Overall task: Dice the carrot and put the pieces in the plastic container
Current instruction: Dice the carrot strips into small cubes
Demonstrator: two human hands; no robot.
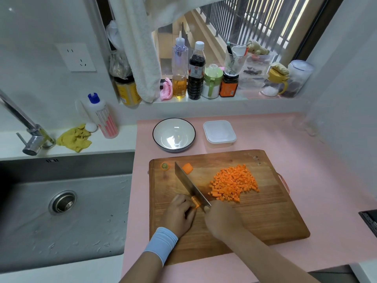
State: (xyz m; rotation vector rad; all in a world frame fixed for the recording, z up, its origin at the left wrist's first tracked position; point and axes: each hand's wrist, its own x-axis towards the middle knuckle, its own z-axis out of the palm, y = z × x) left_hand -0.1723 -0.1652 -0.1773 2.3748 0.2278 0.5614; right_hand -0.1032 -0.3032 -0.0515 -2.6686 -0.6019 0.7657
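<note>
A: Hazard check, largest item first. What can the board do to us?

B: It lies flat on the counter, and we see nothing anchoring it. We judge that hard chops could make it creep sideways.

A: Next, the heap.

B: It sits on the board, right of the blade and well apart from the container, which stands on the counter behind the board. No dice are in the container. We expect spills when we carry dice across that gap. We cannot tell whether the container has a lid on; if it does, the load lands on the counter.

A: The knife?

B: Our right hand is wrapped round the handle. The blade slants away to the left, with its heel end at the strip. A twisted stroke would give uneven dice.

A: And the guiding hand?

B: Our left hand has its fingers curled down, pinning the strip to the board just beside the blade. The strip is short. We rate a nicked fingertip as the main hazard, caused by the blade closing on the last of it.

A: Smallest items?

B: The chunk lies touching or just beside the blade tip, and the stub lies near the far left corner. A swing of the tip could knock either off the board.
</note>
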